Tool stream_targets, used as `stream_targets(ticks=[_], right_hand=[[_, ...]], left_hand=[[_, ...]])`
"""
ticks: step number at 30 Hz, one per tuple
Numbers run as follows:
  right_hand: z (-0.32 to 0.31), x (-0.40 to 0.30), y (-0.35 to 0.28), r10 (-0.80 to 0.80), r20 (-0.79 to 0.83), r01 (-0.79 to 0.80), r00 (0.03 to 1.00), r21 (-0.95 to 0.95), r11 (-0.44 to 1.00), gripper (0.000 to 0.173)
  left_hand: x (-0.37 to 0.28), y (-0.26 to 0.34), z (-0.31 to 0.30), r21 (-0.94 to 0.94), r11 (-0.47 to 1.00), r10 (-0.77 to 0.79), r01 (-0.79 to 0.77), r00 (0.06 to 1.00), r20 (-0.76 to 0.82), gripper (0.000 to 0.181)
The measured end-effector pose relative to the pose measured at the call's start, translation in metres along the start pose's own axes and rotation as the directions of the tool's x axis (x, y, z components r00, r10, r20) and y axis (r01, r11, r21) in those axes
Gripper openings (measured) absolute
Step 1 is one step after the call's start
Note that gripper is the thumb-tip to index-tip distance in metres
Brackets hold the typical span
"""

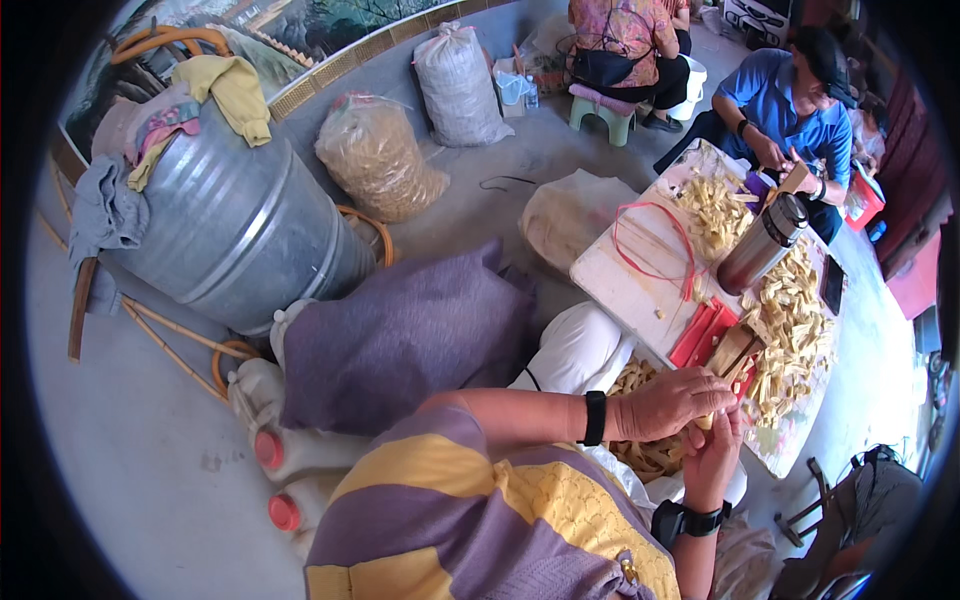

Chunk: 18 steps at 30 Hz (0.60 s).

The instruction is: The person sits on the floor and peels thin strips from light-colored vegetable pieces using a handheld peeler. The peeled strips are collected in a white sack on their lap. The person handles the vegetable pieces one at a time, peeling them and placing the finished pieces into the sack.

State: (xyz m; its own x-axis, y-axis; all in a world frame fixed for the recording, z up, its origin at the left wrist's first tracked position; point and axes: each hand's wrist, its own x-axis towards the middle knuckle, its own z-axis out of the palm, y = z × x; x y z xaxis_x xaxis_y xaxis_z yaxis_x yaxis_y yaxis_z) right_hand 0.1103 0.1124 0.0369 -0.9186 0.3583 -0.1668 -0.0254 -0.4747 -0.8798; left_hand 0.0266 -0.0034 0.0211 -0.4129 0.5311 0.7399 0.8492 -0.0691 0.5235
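My left hand [664,405] reaches across from the left and meets my right hand [712,450] at the table's near edge. Between their fingertips is a small pale yellow piece [703,421], pinched by both and mostly hidden by the fingers. Just beyond my left hand, a wooden block with a dark slot or band [733,351] leans over red sheets [703,334]; whether my fingers touch it I cannot tell. A heap of pale yellow strips [791,337] lies beside it on the low table [637,289]. Below my hands are more strips [649,457] around my lap.
A steel thermos [761,244], a red strap loop [652,206] and a phone [832,285] are on the table. Across it sits a person in blue [791,112], hands working. A dark purple sack [409,337] and a metal drum [240,217] stand left.
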Motion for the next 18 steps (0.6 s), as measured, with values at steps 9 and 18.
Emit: stream_targets(ticks=[9, 18], right_hand=[[-0.001, -0.023, -0.009, -0.385, 0.292, 0.440, 0.876, -0.810, 0.387, 0.014], [-0.019, -0.012, -0.025, -0.114, 0.119, 0.162, 0.986, -0.557, 0.815, 0.025]], left_hand=[[0.000, 0.003, 0.005, -0.464, 0.685, -0.503, 0.562, 0.825, 0.257, 0.011], [0.007, -0.006, 0.005, -0.437, 0.794, -0.365, 0.423, 0.906, 0.215, 0.023]])
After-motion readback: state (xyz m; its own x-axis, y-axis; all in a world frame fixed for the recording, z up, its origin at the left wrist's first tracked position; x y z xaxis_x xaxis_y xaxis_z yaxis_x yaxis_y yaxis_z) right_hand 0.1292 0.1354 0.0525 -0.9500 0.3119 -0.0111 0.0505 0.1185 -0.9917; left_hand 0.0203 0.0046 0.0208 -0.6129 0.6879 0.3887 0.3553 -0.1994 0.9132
